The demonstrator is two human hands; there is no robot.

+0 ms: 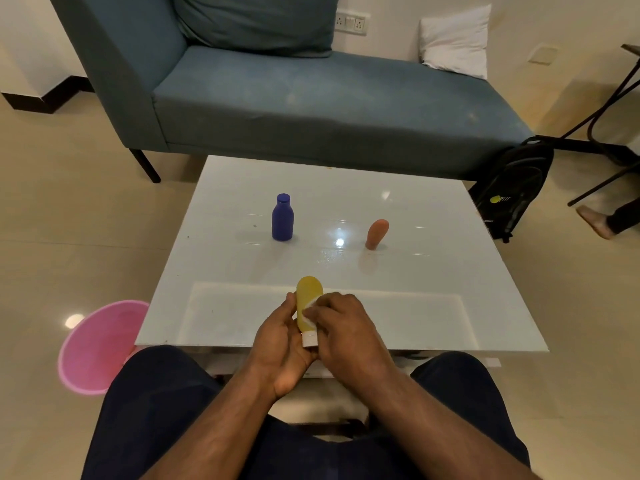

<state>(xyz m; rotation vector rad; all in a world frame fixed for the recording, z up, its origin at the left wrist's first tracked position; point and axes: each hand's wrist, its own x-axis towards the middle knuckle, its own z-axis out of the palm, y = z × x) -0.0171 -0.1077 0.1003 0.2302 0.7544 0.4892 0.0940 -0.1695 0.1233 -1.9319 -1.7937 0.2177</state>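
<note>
A yellow tube point(308, 292) with a white cap at its lower end is held over the near edge of the white glass table point(433, 271). My left hand point(280, 348) cradles it from the left, thumb up along its side. My right hand point(346, 334) covers its right side, fingertips pinching a small white patch on the tube's front. A blue bottle point(283, 218) stands upright at the table's middle left. An orange tube point(376, 233) stands cap-down at the middle right.
A pink bin point(97, 348) sits on the floor left of the table. A blue sofa point(311, 98) with cushions lies beyond it. A black backpack point(512, 192) leans at the right, near another person's foot point(594, 221) and a table's black legs.
</note>
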